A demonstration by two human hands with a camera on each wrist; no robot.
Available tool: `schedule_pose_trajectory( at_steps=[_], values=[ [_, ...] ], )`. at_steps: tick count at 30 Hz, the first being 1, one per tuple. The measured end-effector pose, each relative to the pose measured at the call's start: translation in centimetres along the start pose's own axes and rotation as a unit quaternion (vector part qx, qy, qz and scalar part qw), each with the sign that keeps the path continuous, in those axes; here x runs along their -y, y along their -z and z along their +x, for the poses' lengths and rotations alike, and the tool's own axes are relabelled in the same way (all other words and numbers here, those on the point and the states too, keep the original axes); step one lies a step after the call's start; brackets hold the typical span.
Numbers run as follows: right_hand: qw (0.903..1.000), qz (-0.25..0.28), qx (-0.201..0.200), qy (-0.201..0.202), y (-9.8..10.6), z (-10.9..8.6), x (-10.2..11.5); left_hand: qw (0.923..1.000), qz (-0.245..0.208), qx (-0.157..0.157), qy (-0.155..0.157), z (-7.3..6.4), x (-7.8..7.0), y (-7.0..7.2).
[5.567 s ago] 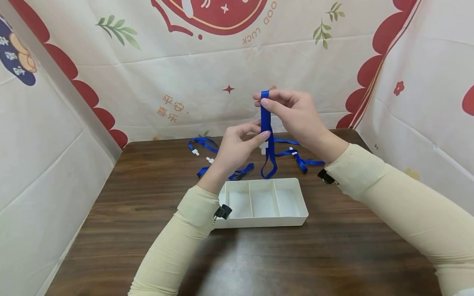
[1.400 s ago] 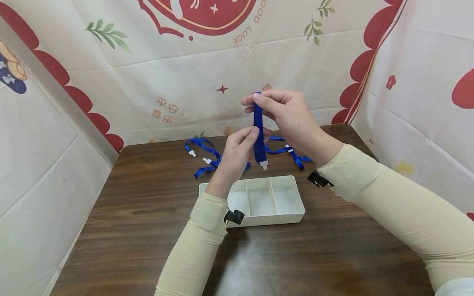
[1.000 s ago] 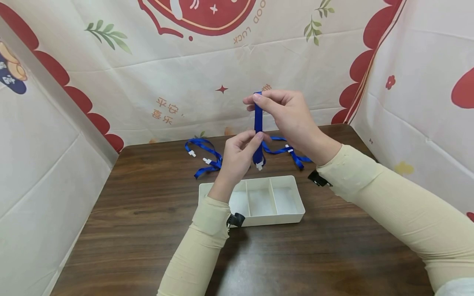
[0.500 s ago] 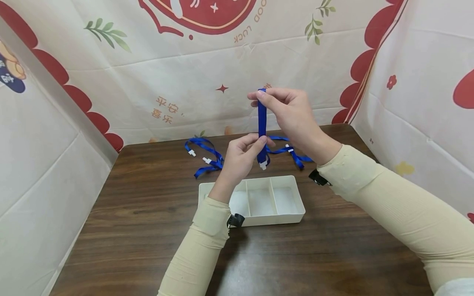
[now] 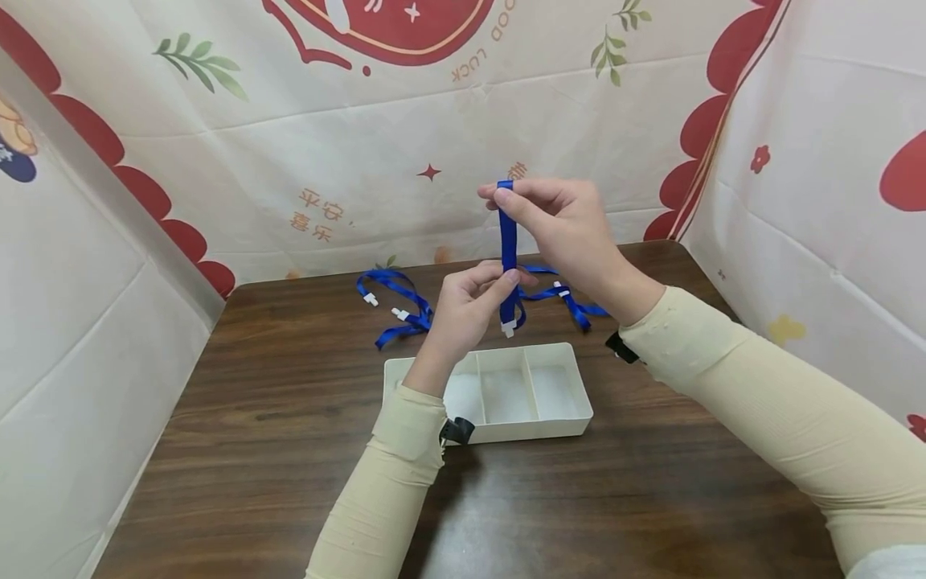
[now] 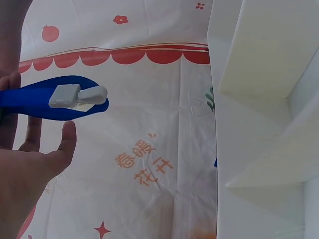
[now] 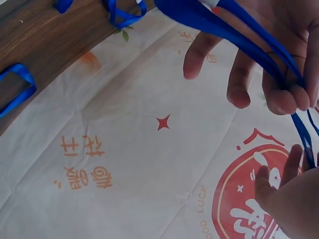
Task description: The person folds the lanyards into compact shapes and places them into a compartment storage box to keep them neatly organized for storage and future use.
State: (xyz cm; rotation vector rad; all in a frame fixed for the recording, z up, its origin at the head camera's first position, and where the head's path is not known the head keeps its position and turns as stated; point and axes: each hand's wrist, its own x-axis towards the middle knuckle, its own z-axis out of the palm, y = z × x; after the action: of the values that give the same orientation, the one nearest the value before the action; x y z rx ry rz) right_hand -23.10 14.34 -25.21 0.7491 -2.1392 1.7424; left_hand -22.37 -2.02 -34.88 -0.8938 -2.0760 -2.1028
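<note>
From the head, we see the right hand (image 5: 560, 221) pinch the blue strap (image 5: 509, 233) high and the left hand (image 5: 466, 310) pinch it lower, maybe to keep it straight, near the white tray (image 5: 535, 430). From the left wrist, its clip (image 6: 65, 96) pokes out. From the right wrist, more straps (image 7: 31, 82) lie on the brown table (image 7: 55, 45) by printed cloth (image 7: 124, 164)
</note>
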Motion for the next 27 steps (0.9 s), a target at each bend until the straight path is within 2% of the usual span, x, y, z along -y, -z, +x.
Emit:
schedule_pose_trajectory(
  at_steps=[4,9,13,17,19,22,27],
  values=[
    [0.9998,-0.002,0.012,-0.015,0.2,-0.2,-0.6,0.9999,-0.005,-0.007,-0.009,-0.1,-0.1,0.1],
    [0.9974,-0.063,-0.008,-0.035,1.1,-1.4,-1.6,0.9997,-0.012,-0.005,-0.018,-0.1,-0.2,0.1],
    [0.9937,-0.103,-0.041,-0.015,2.0,-2.7,-2.6,0.9997,-0.012,-0.005,-0.02,0.0,-0.4,-0.1],
    [0.9934,-0.104,-0.049,-0.001,2.4,-4.3,-4.1,0.9992,-0.025,-0.005,-0.032,0.1,-0.6,-0.2],
    [0.9931,-0.112,-0.034,-0.008,2.4,-5.3,-4.9,0.9987,-0.032,-0.006,-0.039,0.2,-0.7,-0.2],
    [0.9902,-0.137,0.014,-0.021,2.3,-7.0,-6.2,0.9983,-0.036,-0.017,-0.042,0.2,-0.8,-0.1],
    [0.981,-0.18,0.069,-0.025,1.8,-8.8,-7.5,0.9972,-0.059,-0.035,-0.031,0.2,-1.1,0.0]
  ],
)
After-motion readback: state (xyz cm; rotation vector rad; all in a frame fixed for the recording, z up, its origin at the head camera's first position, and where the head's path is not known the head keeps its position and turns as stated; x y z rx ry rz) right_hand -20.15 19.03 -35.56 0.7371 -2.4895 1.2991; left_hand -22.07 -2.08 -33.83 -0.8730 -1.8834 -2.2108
